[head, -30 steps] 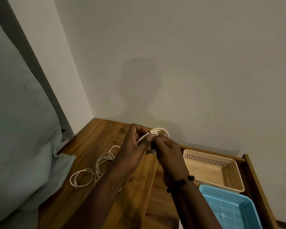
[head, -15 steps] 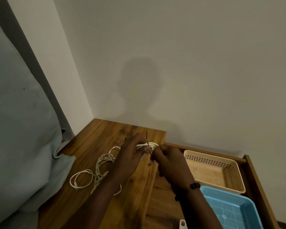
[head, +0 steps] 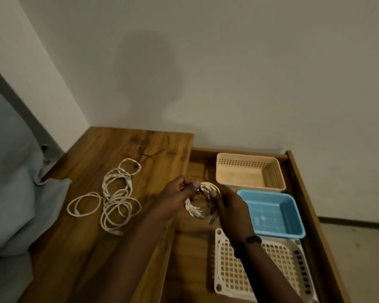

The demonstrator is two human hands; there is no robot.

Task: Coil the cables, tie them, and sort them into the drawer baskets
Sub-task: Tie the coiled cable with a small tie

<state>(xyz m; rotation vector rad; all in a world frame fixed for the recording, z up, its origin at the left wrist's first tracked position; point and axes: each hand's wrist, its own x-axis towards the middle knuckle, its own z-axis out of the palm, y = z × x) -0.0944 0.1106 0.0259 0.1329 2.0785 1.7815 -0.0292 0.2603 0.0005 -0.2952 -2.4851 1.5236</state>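
bench (head: pixel 127 147): brown wood, looking smooth, shining a little | cables (head: pixel 116 200): white, looking woven and bumpy | baskets, cream (head: pixel 274 171), blue (head: pixel 298 215), white (head: pixel 223 278): plastic with holes | bedding (head: pixel 11 193): soft grey cloth | wall (head: pixel 249 73): looking flat, dull

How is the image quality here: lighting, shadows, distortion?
Head view: dim, warm light; a soft head-shaped shadow falls on the wall; wide-angle bending tilts the drawer edges; hands and coiled cable look slightly soft and murky.
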